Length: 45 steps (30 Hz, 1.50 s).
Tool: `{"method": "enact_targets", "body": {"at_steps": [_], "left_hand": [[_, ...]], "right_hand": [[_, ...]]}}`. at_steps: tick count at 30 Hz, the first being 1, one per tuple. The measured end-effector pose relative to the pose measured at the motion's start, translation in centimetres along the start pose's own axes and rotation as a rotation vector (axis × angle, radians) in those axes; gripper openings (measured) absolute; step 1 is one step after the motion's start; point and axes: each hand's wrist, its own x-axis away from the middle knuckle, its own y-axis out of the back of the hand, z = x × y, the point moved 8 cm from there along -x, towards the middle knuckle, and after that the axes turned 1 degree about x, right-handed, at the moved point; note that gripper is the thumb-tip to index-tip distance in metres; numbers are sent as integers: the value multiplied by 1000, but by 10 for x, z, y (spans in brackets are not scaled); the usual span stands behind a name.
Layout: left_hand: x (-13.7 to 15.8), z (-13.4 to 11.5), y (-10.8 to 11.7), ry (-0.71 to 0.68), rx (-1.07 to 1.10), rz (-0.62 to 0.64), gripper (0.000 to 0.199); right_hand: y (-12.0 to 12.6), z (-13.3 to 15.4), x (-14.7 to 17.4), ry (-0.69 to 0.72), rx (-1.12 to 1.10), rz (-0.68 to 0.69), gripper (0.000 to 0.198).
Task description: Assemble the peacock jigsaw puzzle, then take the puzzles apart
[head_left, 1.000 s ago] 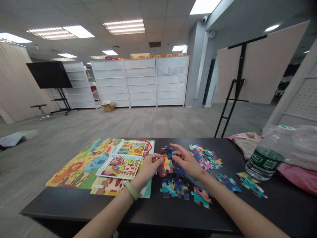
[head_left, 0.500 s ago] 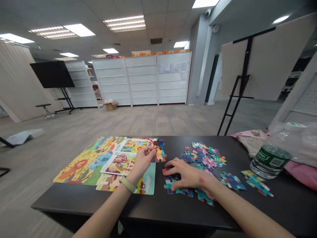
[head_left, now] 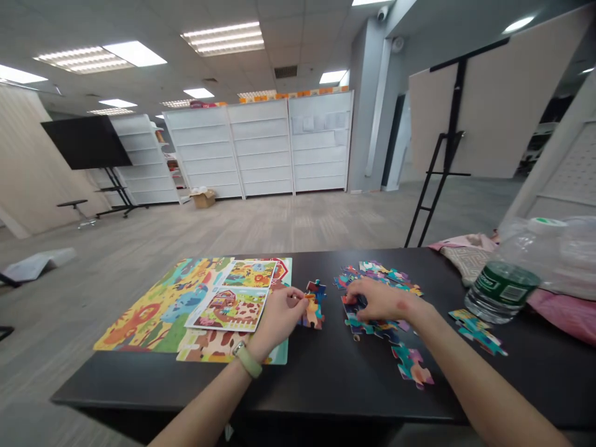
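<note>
My left hand (head_left: 283, 311), wearing a watch with a pale green band, pinches the edge of a small block of joined jigsaw pieces (head_left: 315, 315) that lies on the table. To its right, my right hand (head_left: 382, 299) has its fingers curled down around the left end of a larger group of jigsaw pieces (head_left: 375, 328); its palm hides part of the pile behind. A pink and teal jigsaw section (head_left: 413, 366) extends toward the front of the table. Left of my left hand lie picture cards (head_left: 235, 308) on top of a bright animal poster (head_left: 153, 304).
A plastic water bottle (head_left: 505, 279) stands at the right, beside a pink bag (head_left: 559, 316). Another jigsaw section (head_left: 477, 332) lies near the bottle. The black table's front edge (head_left: 279, 406) runs close to me. A board on an easel (head_left: 449, 149) stands beyond.
My left hand has drawn the small jigsaw block to the right, off the picture sheets. My right hand has shifted right with the larger group, and the pink and teal section now shows in front.
</note>
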Motion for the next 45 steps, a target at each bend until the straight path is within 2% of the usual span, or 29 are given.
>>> {"method": "enact_targets", "body": {"at_steps": [3,8,12,15,17,19,22,25,28,33,37,41,45], "left_hand": [[3,0,-17,-3,-122,20,14],[5,-1,-32,3,-337,61,21],[11,-12,-27,-101,-544,47,48],[17,-22,-16,-175,-575,72,45],[23,-27,-12,-214,-548,167,31],[33,-30,-14,-247,-515,315,22],[52,-33,-18,-302,-553,427,28],[66,-34,-18,-321,-641,415,44],[76,-34,-24,-309,-706,437,51],[80,-37,-33,-273,-725,418,47],[81,-39,-36,-271,-699,423,55],[80,-40,-32,-272,-705,434,52],[77,-40,-25,-278,-705,424,46]], "right_hand": [[6,13,-3,23,5,-73,19],[-8,41,-10,86,-24,-115,31],[-15,46,-11,96,-23,-143,36],[-9,47,-9,102,-27,-170,39],[-6,52,-7,143,-45,-164,37],[-7,58,-6,180,-68,-126,38],[-15,62,-7,172,-72,-37,36],[-19,62,-8,142,-70,-7,33],[-18,61,-7,135,-56,-21,37],[-19,62,-6,165,-65,-4,36],[-17,63,-7,191,-127,-43,45],[-21,63,-8,189,-136,-11,29],[-22,67,-9,204,-136,26,29]]}}
